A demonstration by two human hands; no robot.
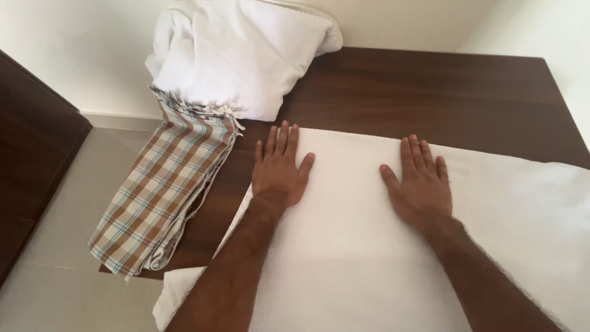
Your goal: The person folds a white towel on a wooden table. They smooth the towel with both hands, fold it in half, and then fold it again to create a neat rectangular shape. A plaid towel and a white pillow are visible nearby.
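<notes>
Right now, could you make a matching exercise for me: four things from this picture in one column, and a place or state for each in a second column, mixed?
Things:
1. left hand
2. right hand
3. checked cloth
4. white bundle

Places or states:
a. folded, hanging over the left edge of the dark wooden table
b. heaped at the back, against the wall
c. flat near the left end of the spread white towel
d. flat on the towel, further right

Pairs: 1-c, 2-d, 3-a, 4-b
</notes>
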